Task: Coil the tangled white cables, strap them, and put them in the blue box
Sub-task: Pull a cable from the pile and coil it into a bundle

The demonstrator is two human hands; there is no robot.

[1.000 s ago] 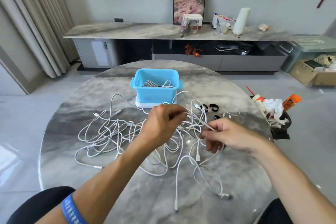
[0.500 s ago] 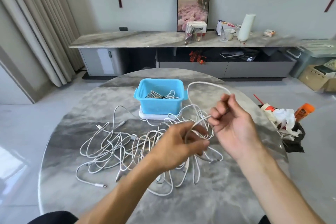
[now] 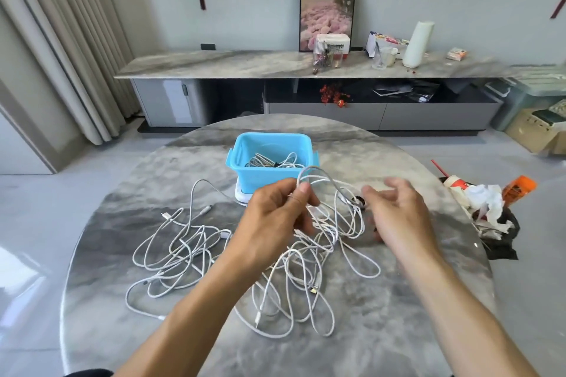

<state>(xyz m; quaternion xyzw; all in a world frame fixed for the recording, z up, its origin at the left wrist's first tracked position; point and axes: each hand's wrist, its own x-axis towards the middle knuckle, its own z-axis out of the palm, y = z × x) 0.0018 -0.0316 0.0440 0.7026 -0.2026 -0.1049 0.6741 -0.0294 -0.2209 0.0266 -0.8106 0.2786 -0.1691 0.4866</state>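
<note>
Round marble table (image 3: 382, 315) carries tangled white cables (image 3: 196, 257) before the blue box (image 3: 260, 176), which holds coiled cable. Left hand (image 3: 272, 217) pinches a raised loop; right hand (image 3: 398, 211) hovers beside, fingers spread, holding nothing.

The left hand (image 3: 272, 217) pinches a white cable loop (image 3: 318, 176) before the blue box (image 3: 269, 171); the blurred right hand (image 3: 395, 211) seems spread, empty.

white box (image 3: 332, 43) at the sideboard's back edge: "Panasonic", partly blurred
other labels: too small or blurred to read
</note>
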